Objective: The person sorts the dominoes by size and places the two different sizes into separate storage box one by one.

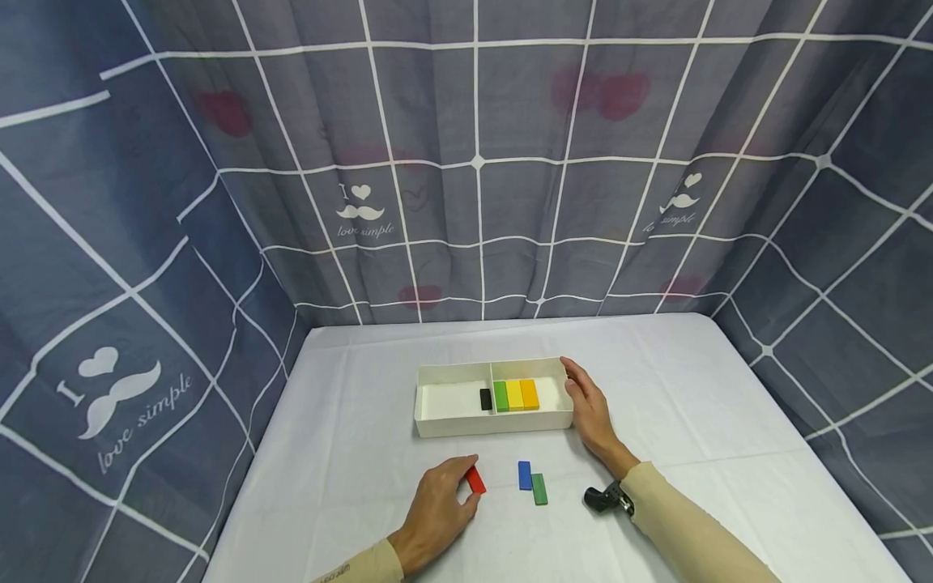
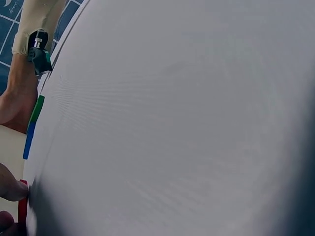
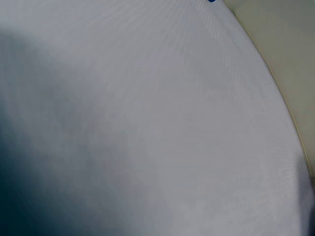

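My left hand (image 1: 439, 504) pinches a red block (image 1: 475, 479) by its ends, thumb and fingers close over the white table. In the left wrist view a thumb and finger show at the red block (image 2: 22, 206). My right hand (image 1: 592, 411) grips the right end of a cream two-compartment box (image 1: 466, 426), fingers at its far corner. In the right compartment a green block (image 1: 500, 397), a yellow block (image 1: 514, 395) and an orange-yellow block (image 1: 530, 394) stand side by side against the divider. A small black block (image 1: 485, 399) lies in the left compartment, beside the divider.
Between the hands, in front of the box, a blue block (image 1: 525, 475) and a darker green block (image 1: 539, 490) lie almost end to end. A black wrist camera (image 1: 602, 499) juts from the right wrist. Grey checked curtains (image 1: 437, 186) surround the white-covered table (image 1: 364, 380).
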A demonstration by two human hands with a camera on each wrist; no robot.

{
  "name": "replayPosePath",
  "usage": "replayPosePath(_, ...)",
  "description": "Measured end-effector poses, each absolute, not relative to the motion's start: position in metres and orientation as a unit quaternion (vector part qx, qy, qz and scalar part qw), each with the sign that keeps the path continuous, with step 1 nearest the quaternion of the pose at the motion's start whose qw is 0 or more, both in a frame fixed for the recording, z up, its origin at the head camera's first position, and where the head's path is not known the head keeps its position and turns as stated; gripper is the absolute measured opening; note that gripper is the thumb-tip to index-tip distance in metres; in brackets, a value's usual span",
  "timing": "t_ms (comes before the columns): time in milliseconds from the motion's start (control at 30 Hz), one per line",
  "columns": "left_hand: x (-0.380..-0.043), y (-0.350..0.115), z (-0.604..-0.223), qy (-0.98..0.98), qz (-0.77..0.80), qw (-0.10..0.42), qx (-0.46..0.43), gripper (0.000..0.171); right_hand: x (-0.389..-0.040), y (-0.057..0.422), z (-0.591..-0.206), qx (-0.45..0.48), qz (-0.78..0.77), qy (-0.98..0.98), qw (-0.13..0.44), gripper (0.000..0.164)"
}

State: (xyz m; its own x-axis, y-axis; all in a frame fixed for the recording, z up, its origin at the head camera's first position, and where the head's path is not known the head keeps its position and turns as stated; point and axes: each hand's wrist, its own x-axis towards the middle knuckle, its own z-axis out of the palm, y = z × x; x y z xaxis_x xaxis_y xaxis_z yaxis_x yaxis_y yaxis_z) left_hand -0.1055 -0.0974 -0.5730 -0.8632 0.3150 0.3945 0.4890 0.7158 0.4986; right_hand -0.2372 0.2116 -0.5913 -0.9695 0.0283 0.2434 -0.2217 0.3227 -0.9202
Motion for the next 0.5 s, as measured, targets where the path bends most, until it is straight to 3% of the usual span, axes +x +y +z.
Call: replayPosePath(500,-0.118,-0.102,-0.556,-0.903,-0.341,0.131,-0.225,0.054,-0.238,0.211,-0.591,0.059,0.582,-0.804,0.109,0.048)
